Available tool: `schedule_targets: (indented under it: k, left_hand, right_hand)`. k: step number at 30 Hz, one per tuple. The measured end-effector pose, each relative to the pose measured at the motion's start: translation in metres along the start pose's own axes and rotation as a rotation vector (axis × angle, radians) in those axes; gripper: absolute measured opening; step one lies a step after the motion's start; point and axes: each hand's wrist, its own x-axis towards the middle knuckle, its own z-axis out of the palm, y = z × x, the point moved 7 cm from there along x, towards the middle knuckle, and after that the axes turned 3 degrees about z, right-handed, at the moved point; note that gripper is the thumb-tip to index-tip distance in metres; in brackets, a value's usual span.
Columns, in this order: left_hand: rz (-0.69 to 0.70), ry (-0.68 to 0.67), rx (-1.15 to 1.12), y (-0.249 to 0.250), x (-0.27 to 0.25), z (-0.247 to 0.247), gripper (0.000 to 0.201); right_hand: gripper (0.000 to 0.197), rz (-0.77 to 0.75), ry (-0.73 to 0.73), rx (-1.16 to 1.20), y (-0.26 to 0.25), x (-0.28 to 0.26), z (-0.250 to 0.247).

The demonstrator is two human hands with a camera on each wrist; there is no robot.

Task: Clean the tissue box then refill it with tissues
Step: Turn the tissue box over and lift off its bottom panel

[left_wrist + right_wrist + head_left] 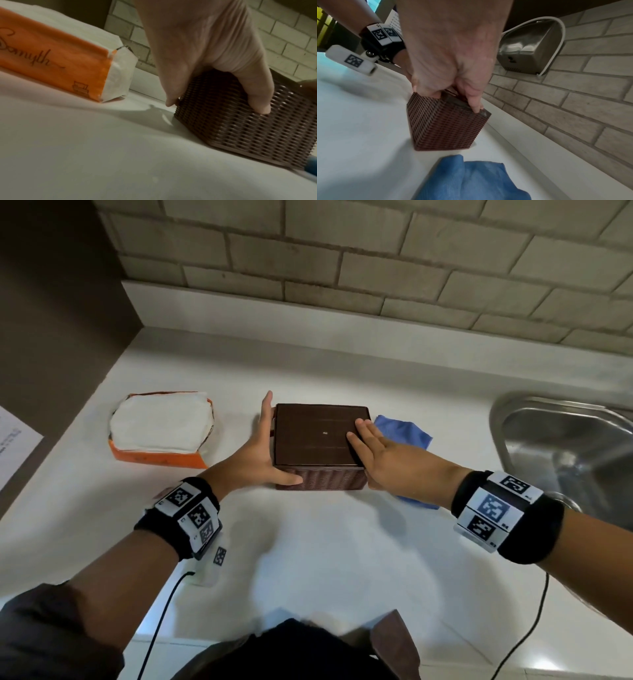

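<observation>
We see the brown woven tissue box (320, 446) standing on the white desk (308, 542) between both grips. The left hand (258, 453) lies flat against its side, thumb on the front; the right hand (380, 455) rests spread on its top. Left of the left grip lies an orange tissue pack (56, 59) reading "Somyth"; a blue cloth (471, 180) lies under the right.
</observation>
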Motion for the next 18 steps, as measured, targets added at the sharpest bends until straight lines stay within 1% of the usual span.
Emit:
schedule_targets:
  k: [1, 2, 5, 8, 9, 11, 13, 14, 15, 16, 17, 18]
  left_hand:
    - [0.001, 0.002, 0.0, 0.0, -0.001, 0.001, 0.15]
    - [-0.007, 0.004, 0.002, 0.0, -0.001, 0.002, 0.15]
    - [-0.021, 0.036, 0.034, 0.0, -0.002, 0.0, 0.149]
    - [-0.005, 0.04, 0.064, 0.001, 0.0, -0.004, 0.143]
    - [0.001, 0.039, 0.056, 0.001, 0.001, -0.004, 0.141]
    - [-0.004, 0.029, 0.043, 0.0, 0.002, -0.004, 0.134]
    - [-0.028, 0.023, 0.055, -0.004, 0.002, -0.003, 0.137]
    - [-0.045, 0.026, 0.062, -0.006, 0.001, -0.004, 0.139]
    - [-0.057, 0.03, 0.067, -0.008, 0.001, -0.004, 0.142]
    - [-0.066, 0.033, 0.072, -0.009, 0.0, -0.005, 0.144]
    - [-0.064, 0.035, 0.074, -0.009, -0.001, -0.005, 0.146]
    - [-0.068, 0.04, 0.084, -0.008, -0.002, -0.006, 0.147]
  right_hand:
    - [0.069, -0.007, -0.003, 0.0, 0.001, 0.001, 0.004]
    - [0.074, -0.007, -0.006, 0.0, 0.003, 0.002, 0.006]
    - [0.07, -0.022, 0.001, 0.081, 0.005, 0.003, -0.002]
    - [0.064, -0.048, 0.063, 0.156, 0.011, -0.001, -0.022]
    - [0.062, -0.039, 0.101, 0.235, 0.016, -0.004, -0.032]
    - [0.053, 0.02, 0.176, 0.425, 0.028, -0.009, -0.055]
    - [0.052, 0.08, 0.248, 0.564, 0.039, -0.014, -0.072]
    - [0.048, 0.123, 0.271, 0.628, 0.046, -0.016, -0.076]
    - [0.043, 0.17, 0.271, 0.691, 0.053, -0.017, -0.076]
    - [0.041, 0.219, 0.23, 0.746, 0.057, -0.017, -0.073]
    - [0.04, 0.253, 0.208, 0.77, 0.06, -0.017, -0.071]
    - [0.04, 0.275, 0.22, 0.774, 0.063, -0.015, -0.071]
